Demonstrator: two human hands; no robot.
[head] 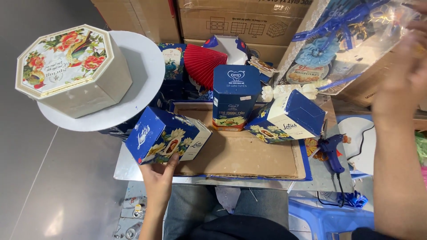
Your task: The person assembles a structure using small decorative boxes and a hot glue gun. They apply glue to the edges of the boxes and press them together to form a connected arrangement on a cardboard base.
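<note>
At the far left an octagonal box (73,69) with a flowered lid sits tilted on a round white board (138,95), which overhangs the left end of the desk (122,171). Just right of it, the left hand (159,176) reaches up from below; its fingers are curled against the lower edge of a blue flowered box (167,135), which leans on one corner at the left rim of a shallow cardboard tray (242,155). The grip is partly closed on that edge. Behind the tray stand a red paper fan (202,62) and a tall blue carton (235,98), upright at the tray's back. To its right a second blue box (291,118) tilts over the tray's right corner. A blue glue gun (331,151) lies on the desk just beside the tray's right rim. At the upper right the right hand (407,78), blurred, is raised against a wrapped gift basket (347,42) with blue ribbon, held well above the desk; how tightly its fingers close cannot be told.
</note>
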